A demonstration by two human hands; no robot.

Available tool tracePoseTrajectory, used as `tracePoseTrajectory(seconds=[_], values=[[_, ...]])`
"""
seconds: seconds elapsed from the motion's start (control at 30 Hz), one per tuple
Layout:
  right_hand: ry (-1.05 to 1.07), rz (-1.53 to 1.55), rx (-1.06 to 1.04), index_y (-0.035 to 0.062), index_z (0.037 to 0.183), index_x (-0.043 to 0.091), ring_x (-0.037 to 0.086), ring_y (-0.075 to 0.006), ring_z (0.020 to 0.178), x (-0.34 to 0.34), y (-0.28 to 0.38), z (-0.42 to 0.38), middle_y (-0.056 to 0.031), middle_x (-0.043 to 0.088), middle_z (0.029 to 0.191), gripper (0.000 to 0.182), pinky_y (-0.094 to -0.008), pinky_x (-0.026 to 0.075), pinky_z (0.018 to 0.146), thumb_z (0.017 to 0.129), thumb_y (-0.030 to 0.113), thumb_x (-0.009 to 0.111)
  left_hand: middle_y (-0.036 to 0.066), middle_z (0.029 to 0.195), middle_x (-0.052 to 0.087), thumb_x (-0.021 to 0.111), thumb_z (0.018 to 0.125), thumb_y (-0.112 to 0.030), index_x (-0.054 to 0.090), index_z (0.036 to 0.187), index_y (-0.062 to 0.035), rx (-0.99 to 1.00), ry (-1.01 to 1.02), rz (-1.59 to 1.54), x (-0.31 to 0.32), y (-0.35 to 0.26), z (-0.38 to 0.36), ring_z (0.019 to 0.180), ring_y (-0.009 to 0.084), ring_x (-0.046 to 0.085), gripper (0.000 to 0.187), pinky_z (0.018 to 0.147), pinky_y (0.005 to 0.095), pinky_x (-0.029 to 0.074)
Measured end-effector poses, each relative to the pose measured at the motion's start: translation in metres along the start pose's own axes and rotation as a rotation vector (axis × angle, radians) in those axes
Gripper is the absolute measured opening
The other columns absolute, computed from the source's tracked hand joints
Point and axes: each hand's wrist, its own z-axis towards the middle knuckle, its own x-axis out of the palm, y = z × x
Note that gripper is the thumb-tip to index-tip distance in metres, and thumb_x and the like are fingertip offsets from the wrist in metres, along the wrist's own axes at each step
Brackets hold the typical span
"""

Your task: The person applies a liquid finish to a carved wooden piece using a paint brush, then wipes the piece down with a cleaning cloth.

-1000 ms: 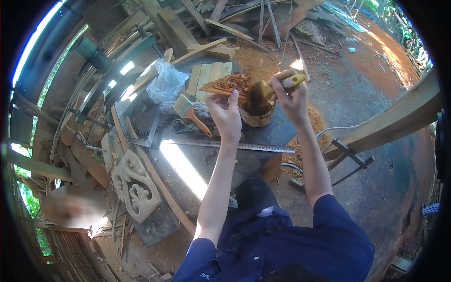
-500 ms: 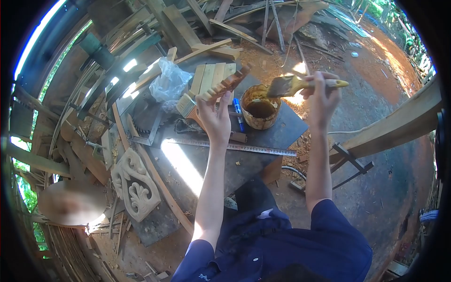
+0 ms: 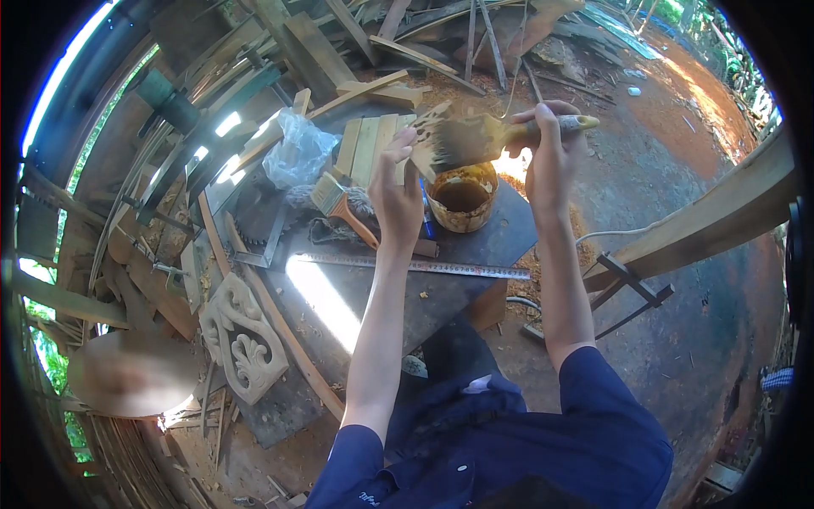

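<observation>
My left hand [image 3: 398, 195] is closed on a small carved wooden piece [image 3: 421, 159], raised above the table and partly hidden by bristles. In my right hand [image 3: 549, 157] is a paintbrush [image 3: 469, 140] with a yellowish handle and dark, wet-looking bristles. Its bristles lie over the carved piece and appear to touch it. Just below stands a stained pot [image 3: 462, 222] with brown liquid inside. A second brush [image 3: 360, 222] with an orange-brown handle rests left of my left wrist. Behind that wrist, a blue marker [image 3: 428, 226] shows in part.
A steel ruler [image 3: 475, 271] crosses the dark tabletop [image 3: 407, 301]. Light wooden slats [image 3: 360, 148] and a clear plastic bag [image 3: 298, 151] sit at the back. To the left lie a carved scroll panel [image 3: 246, 339] and a metal square [image 3: 270, 246]. A curved beam [image 3: 678, 229] stands right.
My right hand has moved left, bringing the brush from above the pot's right side onto the carved piece. My left hand has turned the piece, and its carved face now shows.
</observation>
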Motion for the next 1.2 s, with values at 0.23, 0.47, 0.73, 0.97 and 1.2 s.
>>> tracePoseTrajectory(seconds=[0.23,0.47,0.73,0.97,1.2], values=[[-0.098,0.040,0.054,-0.0025,0.113,0.055,0.069,-0.0204,0.058,-0.015,-0.009,0.001,-0.0188,0.073,0.086,0.015,-0.0292,0.056,0.049,0.102,0.008,0.057,0.019,0.128,0.071,0.064,0.093,0.012,0.057,0.100,-0.0009,0.035,0.017,0.031,0.007,0.001,0.005,0.128,0.0365,0.065,0.016,0.106,0.0449,0.053],[-0.140,0.071,0.169,-0.0025,0.111,0.055,0.067,-0.0205,0.055,-0.027,-0.026,0.009,-0.0198,0.072,0.084,0.015,-0.0284,0.055,0.047,0.100,0.006,0.058,0.015,0.129,0.072,0.064,0.094,0.008,0.058,0.104,-0.0028,0.073,0.036,0.209,0.012,0.010,0.009,0.125,0.0330,0.067,0.015,0.104,0.0414,0.055],[-0.166,0.011,0.239,-0.0027,0.108,0.056,0.066,-0.0193,0.053,-0.043,-0.031,0.014,-0.0196,0.072,0.082,0.014,-0.0288,0.051,0.044,0.099,0.007,0.058,0.012,0.122,0.072,0.066,0.095,0.003,0.061,0.104,-0.0049,0.164,0.069,0.346,0.014,0.023,0.014,0.124,0.0345,0.066,0.013,0.103,0.0434,0.055],[-0.156,0.016,0.267,-0.0018,0.106,0.055,0.066,-0.0198,0.052,-0.049,-0.043,0.010,-0.0198,0.072,0.082,0.012,-0.0294,0.054,0.047,0.098,0.007,0.059,0.011,0.118,0.071,0.066,0.094,0.002,0.062,0.102,-0.0059,0.240,0.065,0.515,0.012,0.023,0.016,0.123,0.0346,0.066,0.012,0.102,0.0462,0.054],[-0.227,0.075,0.213,-0.0015,0.107,0.056,0.066,-0.0194,0.052,-0.036,-0.040,0.007,-0.0198,0.073,0.085,0.012,-0.0295,0.055,0.047,0.098,0.006,0.058,0.012,0.118,0.070,0.066,0.095,0.001,0.060,0.103,-0.0058,0.156,0.032,0.415,0.013,0.025,0.010,0.120,0.0342,0.067,0.012,0.096,0.0436,0.056]])
